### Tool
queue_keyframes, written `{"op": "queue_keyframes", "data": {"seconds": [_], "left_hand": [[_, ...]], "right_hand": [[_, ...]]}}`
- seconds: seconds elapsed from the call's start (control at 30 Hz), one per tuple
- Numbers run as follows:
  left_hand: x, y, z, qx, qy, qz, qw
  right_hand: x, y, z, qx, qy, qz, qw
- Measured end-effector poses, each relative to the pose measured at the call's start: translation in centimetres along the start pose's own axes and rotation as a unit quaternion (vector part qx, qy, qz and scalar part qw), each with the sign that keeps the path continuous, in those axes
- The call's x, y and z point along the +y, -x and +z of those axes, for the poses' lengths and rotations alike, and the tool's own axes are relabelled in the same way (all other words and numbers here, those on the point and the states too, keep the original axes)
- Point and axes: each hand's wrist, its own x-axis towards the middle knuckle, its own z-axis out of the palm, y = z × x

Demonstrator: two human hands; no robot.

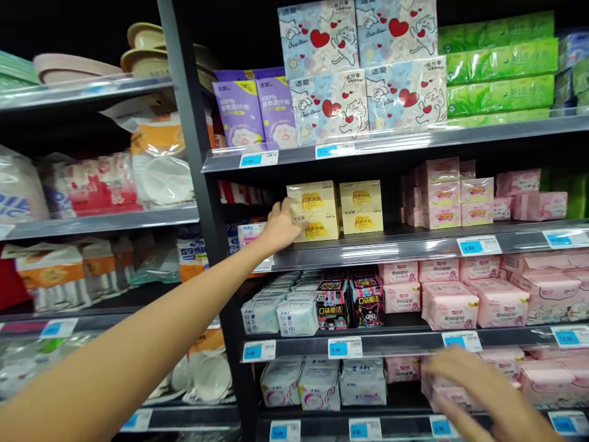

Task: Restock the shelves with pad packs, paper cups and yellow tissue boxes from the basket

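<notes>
- The left yellow pack (313, 212) stands on the shelf (396, 249), close to its near edge; our left hand (281, 224) touches its left side (whether it grips, we cannot tell).
- We judge it light, squeezable and slick-wrapped, best held across both sides.
- The right yellow pack (362, 207) leaves only a narrow gap; open room lies farther right.
- Our right hand (492, 383) looks empty, fingers spread.

- Green packs (501, 66) are stacked at upper right.
- Cream bowls (145, 60) are stacked at upper left.
- Heart-printed packs (352, 80) are stacked at upper centre.
</notes>
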Motion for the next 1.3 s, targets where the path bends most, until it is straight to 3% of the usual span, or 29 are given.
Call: {"op": "queue_keyframes", "data": {"seconds": [0.1, 0.17, 0.23, 0.3, 0.33, 0.4, 0.53, 0.73, 0.97, 1.3], "left_hand": [[0.1, 2.0, 0.1, -0.033, -0.104, 0.061, 0.992], [0.4, 3.0, 0.2, -0.040, -0.131, 0.075, 0.988], [0.8, 3.7, 0.2, -0.031, -0.145, 0.080, 0.986], [1.2, 4.1, 0.1, -0.032, -0.151, 0.080, 0.985], [1.3, 4.2, 0.0, -0.038, -0.151, 0.078, 0.985], [1.5, 4.3, -0.1, -0.054, -0.151, 0.073, 0.984], [1.6, 4.4, -0.4, -0.074, -0.156, 0.064, 0.983], [2.0, 4.8, -0.7, -0.082, -0.159, 0.059, 0.982], [2.0, 4.8, -0.6, -0.072, -0.168, 0.060, 0.981], [1.7, 4.8, -0.5, -0.061, -0.165, 0.070, 0.982]], "right_hand": [[1.1, -8.5, -3.0, 0.018, 0.062, -0.055, 0.996], [1.9, -15.0, -3.8, 0.006, 0.108, -0.035, 0.994], [3.3, -20.9, -3.5, -0.011, 0.143, 0.042, 0.989], [5.2, -25.6, -2.4, -0.046, 0.157, 0.166, 0.972], [6.3, -27.3, -1.7, -0.060, 0.149, 0.234, 0.959], [8.5, -29.7, -0.1, -0.070, 0.140, 0.303, 0.940], [11.4, -31.3, 2.8, -0.074, 0.124, 0.399, 0.906], [13.5, -31.0, 5.4, -0.054, 0.087, 0.406, 0.908], [14.8, -30.9, 5.6, -0.020, 0.078, 0.403, 0.912], [14.2, -30.6, 5.4, -0.019, 0.121, 0.386, 0.914]]}}
